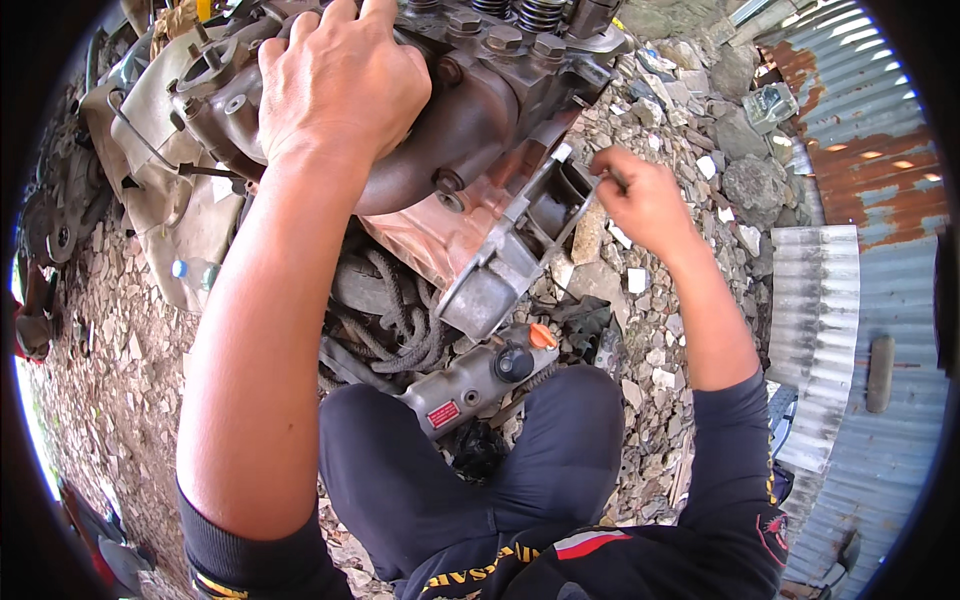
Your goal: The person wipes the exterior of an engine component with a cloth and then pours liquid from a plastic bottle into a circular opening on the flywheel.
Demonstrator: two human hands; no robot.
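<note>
A large brown engine (440,140) with valve springs (540,15) on top fills the upper middle. My left hand (340,85) rests over its upper part, fingers curled round the far edge; their tips are hidden. On the engine's lower right side sits an open grey metal housing (485,295). My right hand (640,195) is closed beside the housing's far right end, its fingertips at or very near the rim. Whatever those fingers may pinch is too small to make out. Between my knees lies a grey valve cover (470,385) with a black cap (514,363) and an orange piece (542,336).
Thick rope (400,340) lies coiled under the engine. A dirty beige sheet (150,220) spreads to the left. Broken stones (660,330) cover the ground. Corrugated metal sheets (890,330) stand at the right, with larger rocks (752,188) nearby.
</note>
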